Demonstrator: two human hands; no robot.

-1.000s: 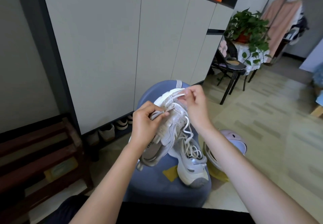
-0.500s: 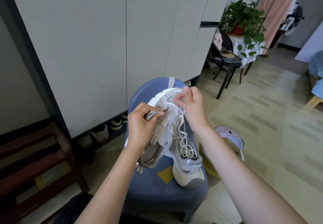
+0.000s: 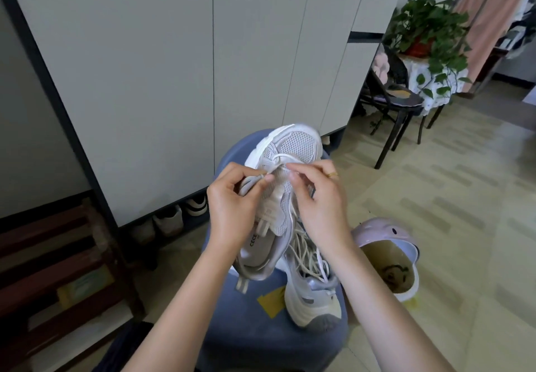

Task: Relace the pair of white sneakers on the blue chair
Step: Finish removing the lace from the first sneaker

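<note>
Pinching the lace near the toe eyelets, the left hand also gripped the raised sneaker by its tongue, while the right hand pinched the other strand beside it. Below, the second sneaker lay on the blue chair, loose laces heaped on it. Lacing seemed barely begun: only the lowest eyelets looked threaded, the second sneaker untouched.

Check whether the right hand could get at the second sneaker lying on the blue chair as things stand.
Probably yes. The second sneaker lies just below the right hand on the blue chair, nothing covering it. But the hand is pinching the lace of the held sneaker and would need to let go first.
</note>
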